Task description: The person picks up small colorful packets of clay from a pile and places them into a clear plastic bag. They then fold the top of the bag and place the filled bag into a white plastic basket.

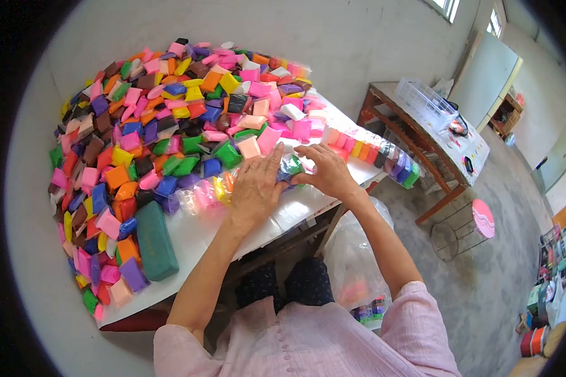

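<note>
Small soft-looking coloured packets (170, 113), perhaps modelling clay, are heaped over the white table (195, 251). Near its front edge, a clear plastic bag (289, 164) with green and blue packets inside lies between my hands. My left hand (255, 185) rests over the bag's left side, fingers long, thumb towards the bag. My right hand (328, 171) curves round the other end, thumb and fingers apart with the bag between them. Left of my left hand lies clear wrapping with pink, yellow and orange packets (207, 193). My palms hide part of the bag.
A long green block (156, 242) lies at the table's front left. To the right runs a row of bagged coloured packets (371, 154). A large clear bag (358, 251) hangs below the edge. Beyond stand a wooden table (415, 125) with a white basket (424, 100) and a pink-topped stool (482, 218).
</note>
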A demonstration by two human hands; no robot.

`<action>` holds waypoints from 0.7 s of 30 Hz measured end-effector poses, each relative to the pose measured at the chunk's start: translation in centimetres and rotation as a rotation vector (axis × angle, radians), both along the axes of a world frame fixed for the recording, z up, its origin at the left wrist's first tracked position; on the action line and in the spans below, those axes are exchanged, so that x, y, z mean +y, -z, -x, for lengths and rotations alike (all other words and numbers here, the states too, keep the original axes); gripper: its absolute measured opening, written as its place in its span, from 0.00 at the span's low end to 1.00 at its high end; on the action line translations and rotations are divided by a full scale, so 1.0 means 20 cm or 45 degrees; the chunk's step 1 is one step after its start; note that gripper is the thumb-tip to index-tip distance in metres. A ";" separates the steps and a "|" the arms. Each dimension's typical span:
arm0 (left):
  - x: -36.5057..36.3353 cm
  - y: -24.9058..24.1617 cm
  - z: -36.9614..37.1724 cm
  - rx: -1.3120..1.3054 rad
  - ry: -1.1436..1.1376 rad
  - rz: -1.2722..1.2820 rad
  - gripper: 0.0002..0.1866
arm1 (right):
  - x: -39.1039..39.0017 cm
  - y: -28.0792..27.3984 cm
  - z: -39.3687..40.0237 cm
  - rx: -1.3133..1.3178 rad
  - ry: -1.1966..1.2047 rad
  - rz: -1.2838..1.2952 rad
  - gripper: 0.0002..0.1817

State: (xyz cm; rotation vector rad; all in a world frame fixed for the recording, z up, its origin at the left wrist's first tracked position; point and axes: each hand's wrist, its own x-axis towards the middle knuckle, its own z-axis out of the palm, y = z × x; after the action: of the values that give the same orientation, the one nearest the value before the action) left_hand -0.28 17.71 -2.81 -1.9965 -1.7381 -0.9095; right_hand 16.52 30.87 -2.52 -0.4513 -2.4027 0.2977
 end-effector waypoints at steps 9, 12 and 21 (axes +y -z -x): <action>0.00 -0.01 0.00 -0.022 -0.019 0.032 0.47 | 0.00 -0.10 -0.14 0.026 0.062 0.420 0.31; -0.01 -0.01 -0.01 -0.014 -0.016 0.015 0.47 | -0.07 -0.13 -0.12 0.114 0.005 0.088 0.35; 0.02 0.02 0.02 -0.043 0.004 -0.026 0.49 | -0.09 -0.10 0.07 -0.124 -0.080 0.184 0.38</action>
State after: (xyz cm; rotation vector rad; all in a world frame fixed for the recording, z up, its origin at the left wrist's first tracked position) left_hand -0.60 18.03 -3.21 -1.9825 -1.7368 -0.9639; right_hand 15.10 29.13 -0.59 -0.4656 -2.5035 0.4895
